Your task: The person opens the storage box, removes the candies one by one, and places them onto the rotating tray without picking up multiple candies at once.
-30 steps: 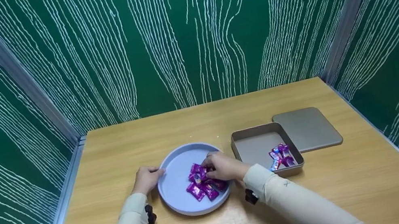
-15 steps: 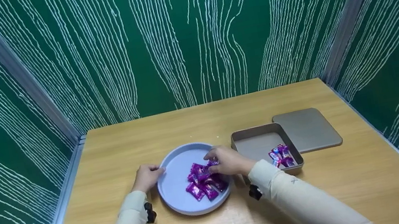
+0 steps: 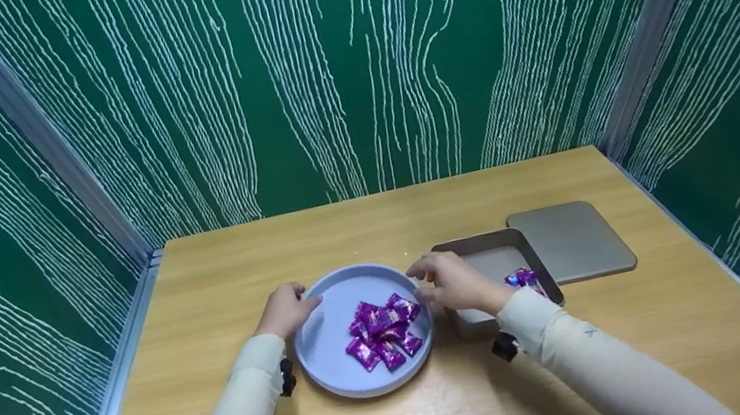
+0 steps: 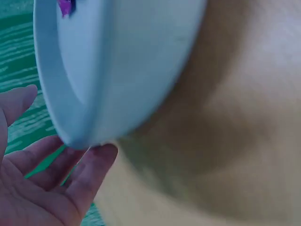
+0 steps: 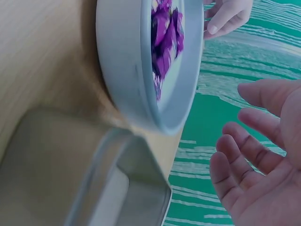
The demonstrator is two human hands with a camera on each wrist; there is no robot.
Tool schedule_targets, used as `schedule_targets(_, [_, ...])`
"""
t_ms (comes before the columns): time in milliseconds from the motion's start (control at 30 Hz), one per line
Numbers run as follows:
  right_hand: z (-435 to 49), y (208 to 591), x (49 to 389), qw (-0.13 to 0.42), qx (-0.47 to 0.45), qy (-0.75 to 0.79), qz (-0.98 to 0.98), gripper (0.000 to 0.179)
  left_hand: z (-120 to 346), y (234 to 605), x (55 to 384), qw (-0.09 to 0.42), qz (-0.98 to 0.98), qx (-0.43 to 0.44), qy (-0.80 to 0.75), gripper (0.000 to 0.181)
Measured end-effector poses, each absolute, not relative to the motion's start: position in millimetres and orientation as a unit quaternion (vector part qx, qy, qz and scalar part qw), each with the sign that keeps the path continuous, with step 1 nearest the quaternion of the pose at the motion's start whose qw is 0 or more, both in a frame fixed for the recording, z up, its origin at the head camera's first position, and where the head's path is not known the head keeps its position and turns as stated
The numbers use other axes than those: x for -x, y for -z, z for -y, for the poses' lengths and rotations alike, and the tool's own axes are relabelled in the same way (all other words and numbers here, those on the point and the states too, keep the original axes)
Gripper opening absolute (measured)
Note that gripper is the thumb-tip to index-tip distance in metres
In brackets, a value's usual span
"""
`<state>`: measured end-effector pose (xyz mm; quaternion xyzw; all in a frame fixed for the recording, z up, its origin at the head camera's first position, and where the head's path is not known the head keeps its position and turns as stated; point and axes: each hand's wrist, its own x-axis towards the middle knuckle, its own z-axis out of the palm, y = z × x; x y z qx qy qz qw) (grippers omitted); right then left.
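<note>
A round, pale blue, rimmed plate [image 3: 328, 355] holds a heap of purple wrapped candies [image 3: 377, 328]. At its left rim is my left hand [image 3: 284, 311]; in the left wrist view its fingertips [image 4: 104, 150] lie along the plate's outer wall, with the thumb apart from the rim. My right hand [image 3: 458, 283] hovers just off the plate's right rim, overlapping the left part of a square metal tin [image 3: 479, 241]. Its fingers are spread and hold nothing in the right wrist view. More wrapped candies [image 3: 524, 278] lie in the tin, partly hidden by the right wrist.
Behind and right of the tin, its flat metal lid [image 3: 570, 241] lies on the wooden table [image 3: 257, 258]. Green walls with white streaked lines [image 3: 287, 85] close in the table at the back and both sides.
My right hand has let go of the candies and moved right, out past the plate's rim. My left hand has loosened its pinch on the left rim and shifted slightly up and right.
</note>
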<state>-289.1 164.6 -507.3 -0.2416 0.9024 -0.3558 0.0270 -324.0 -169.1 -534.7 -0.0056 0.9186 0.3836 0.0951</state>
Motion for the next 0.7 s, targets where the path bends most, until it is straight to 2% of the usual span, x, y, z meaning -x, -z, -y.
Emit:
schedule_targets(200, [-187,501,284,0.002,0.206,0.36,-0.91,0.029,141,515,327,0.071,-0.926,-0.008,-0.371,0.056])
schedule_targets(467, [-212,495,271,-0.023,0.154,0.371,-0.915,0.029,101,493,321,0.031,-0.927,-0.103,-0.358,0.051])
schedule_targets(567, [-223,493,266,-0.043,0.145,0.376,-0.914,0.028,87,485,319,0.041,-0.924,-0.132,-0.357,0.051])
schedule_targets(700, [-240,494,260,-0.077,0.153,0.388,-0.906,0.027,70,476,315,0.082,-0.922,-0.161,-0.342,0.053])
